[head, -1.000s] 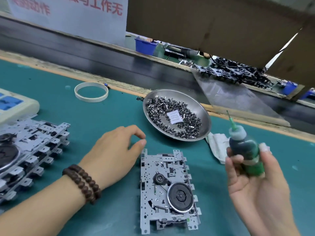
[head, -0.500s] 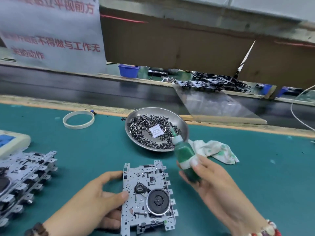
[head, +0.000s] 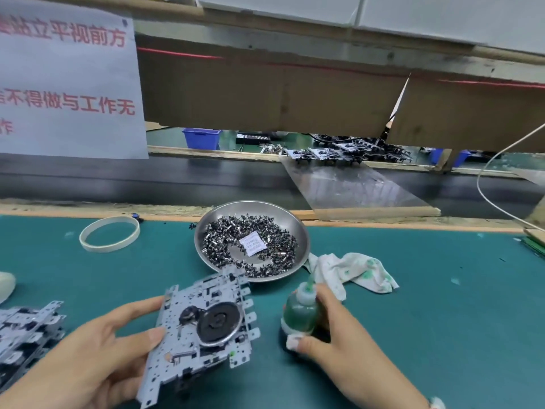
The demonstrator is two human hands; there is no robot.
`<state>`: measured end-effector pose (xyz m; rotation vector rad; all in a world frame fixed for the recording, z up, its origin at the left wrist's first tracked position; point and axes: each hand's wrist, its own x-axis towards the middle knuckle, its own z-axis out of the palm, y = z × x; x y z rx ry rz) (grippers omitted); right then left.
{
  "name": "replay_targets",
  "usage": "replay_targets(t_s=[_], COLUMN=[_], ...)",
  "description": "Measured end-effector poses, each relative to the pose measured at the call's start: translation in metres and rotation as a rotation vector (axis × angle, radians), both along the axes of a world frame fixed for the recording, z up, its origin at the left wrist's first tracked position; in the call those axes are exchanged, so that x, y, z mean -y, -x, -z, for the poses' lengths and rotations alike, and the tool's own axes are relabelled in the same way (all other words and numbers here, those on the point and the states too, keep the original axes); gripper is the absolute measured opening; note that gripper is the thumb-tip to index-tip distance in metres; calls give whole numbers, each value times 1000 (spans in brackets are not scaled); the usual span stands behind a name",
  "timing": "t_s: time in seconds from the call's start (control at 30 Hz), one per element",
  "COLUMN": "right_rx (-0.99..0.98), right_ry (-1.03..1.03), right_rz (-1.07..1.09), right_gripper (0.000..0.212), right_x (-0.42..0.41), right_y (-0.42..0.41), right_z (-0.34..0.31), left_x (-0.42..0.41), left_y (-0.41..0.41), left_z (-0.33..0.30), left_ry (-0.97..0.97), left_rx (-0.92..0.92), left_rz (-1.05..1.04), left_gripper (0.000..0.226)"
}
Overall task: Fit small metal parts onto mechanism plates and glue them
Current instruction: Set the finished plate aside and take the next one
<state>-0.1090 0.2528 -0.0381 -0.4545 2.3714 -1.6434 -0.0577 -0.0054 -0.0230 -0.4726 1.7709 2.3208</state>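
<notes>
Mechanism plate and glue bottle gripped by hands; parts dish, cloth behind.

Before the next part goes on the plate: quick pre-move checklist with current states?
1. Mechanism plate held by left hand: ok, thumb and fingers grip its left edge, plate tilted off the mat.
2. Glue bottle secured: ok, right hand grips it, nozzle pointing up.
3. Small metal parts supply: ok, plenty in the steel dish.
4. Free hand for picking a part: not ok, both hands are occupied.
5. Part already seated on the plate: cannot tell, image blurred.
6. Cloth for wiping: ok, beside the dish.
</notes>
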Motion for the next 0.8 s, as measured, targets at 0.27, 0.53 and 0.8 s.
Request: replay_targets(t_s=[0.27, 0.53, 0.8], right_rx=[-36, -46, 92], right_ry=[-66, 304, 202], right_rz=[-94, 175, 129], right_gripper=[50, 23, 23], right_x=[-7, -16, -9], right_y=[1, 26, 59], right_z=[-2, -63, -75], left_x=[-6, -26, -75], left_y=[13, 46, 112], left_z=[-9, -43, -60], left_ry=[32, 43, 189], left_rx=[-140, -308, -368], left_rz=[-79, -48, -11], left_gripper=[50, 34, 48])
